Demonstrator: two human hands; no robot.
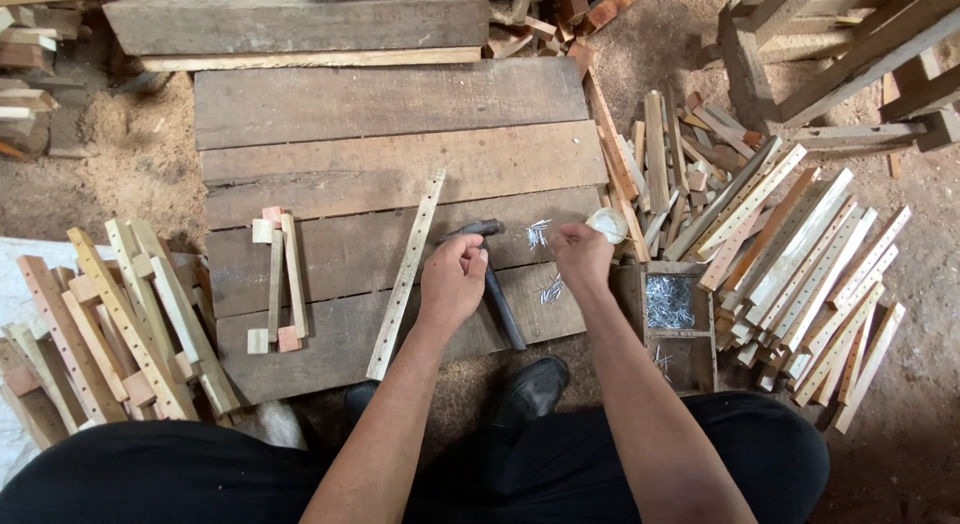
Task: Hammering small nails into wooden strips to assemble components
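My left hand (452,279) hovers over the plank platform (380,154), fingers curled, just left of a dark hammer (497,284) that lies on the boards; whether it touches the hammer I cannot tell. A long pale wooden strip with drilled holes (407,274) lies diagonally to the left of that hand. My right hand (580,256) rests on the boards with fingers bent down next to small piles of loose nails (548,289); whether it pinches a nail is hidden.
A wooden box of nails (670,304) stands right of the platform, a small white cup (607,224) behind my right hand. Stacks of drilled strips (810,274) lie right, more strips (120,324) left. Small wood pieces (278,279) lie on the boards. My black shoe (530,389) is below.
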